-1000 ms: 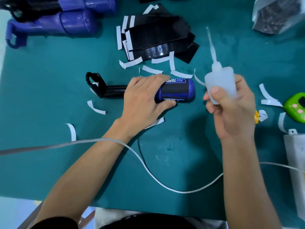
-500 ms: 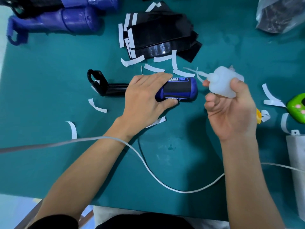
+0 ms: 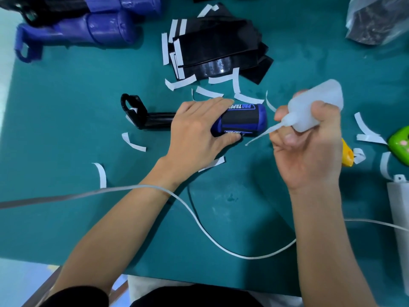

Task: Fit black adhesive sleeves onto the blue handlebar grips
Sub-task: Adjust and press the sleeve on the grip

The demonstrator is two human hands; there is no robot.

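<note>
Lying on the mat point(image 3: 66, 107), the grip point(image 3: 262, 120) is clamped under the left hand point(image 3: 197, 129), thumb on its near side. Bottle point(image 3: 309, 109) is clenched in the right hand point(image 3: 309, 151), nozzle point(image 3: 261, 136) just beside the grip's end. Grip is judged light, stiff, roll-prone; best held mid-barrel.

Roomy near left — crowded far side and right edge

Bare teal mat point(image 3: 66, 229) opens up near left, just a white cable point(image 3: 247, 257) looping across it. Far middle: pile of black sleeves point(image 3: 217, 47) and curled paper strips point(image 3: 209, 92); far left: spare blue grips point(image 3: 106, 29). A green gadget point(image 3: 399, 144), white box point(image 3: 400, 218) and plastic bag point(image 3: 376, 21) line the right edge — the left hand point(image 3: 194, 134) on a blue grip point(image 3: 243, 118) and the right hand point(image 3: 309, 151) with its squeeze bottle point(image 3: 314, 107) fill the middle.
</note>
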